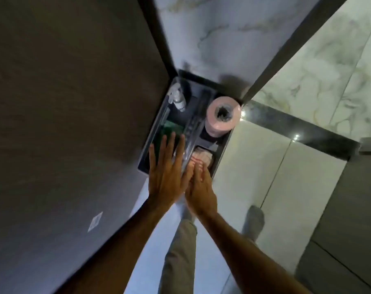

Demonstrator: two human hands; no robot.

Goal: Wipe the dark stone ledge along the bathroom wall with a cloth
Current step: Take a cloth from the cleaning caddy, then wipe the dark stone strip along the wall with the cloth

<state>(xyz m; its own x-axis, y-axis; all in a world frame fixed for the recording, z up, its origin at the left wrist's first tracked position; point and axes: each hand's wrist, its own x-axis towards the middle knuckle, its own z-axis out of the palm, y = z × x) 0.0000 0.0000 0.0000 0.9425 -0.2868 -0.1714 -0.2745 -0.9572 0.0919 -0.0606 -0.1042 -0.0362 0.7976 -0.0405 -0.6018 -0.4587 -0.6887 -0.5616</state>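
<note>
A dark caddy point(147, 152) stands on the floor in the corner between a dark wall and a marble wall. A pinkish cloth point(203, 157) lies folded in its near right compartment. My right hand point(199, 187) reaches down to that cloth, fingertips touching it. Over the near left part of the caddy, my left hand point(167, 172) hovers flat with fingers spread, holding nothing. The dark stone ledge point(303, 128) runs along the marble wall to the right, shiny with light spots.
The caddy also holds a white spray bottle point(177, 97), a pink paper roll point(221, 115) and something green point(171, 128). A dark wall panel point(63, 124) fills the left. My legs and feet point(253, 219) stand on the pale floor below.
</note>
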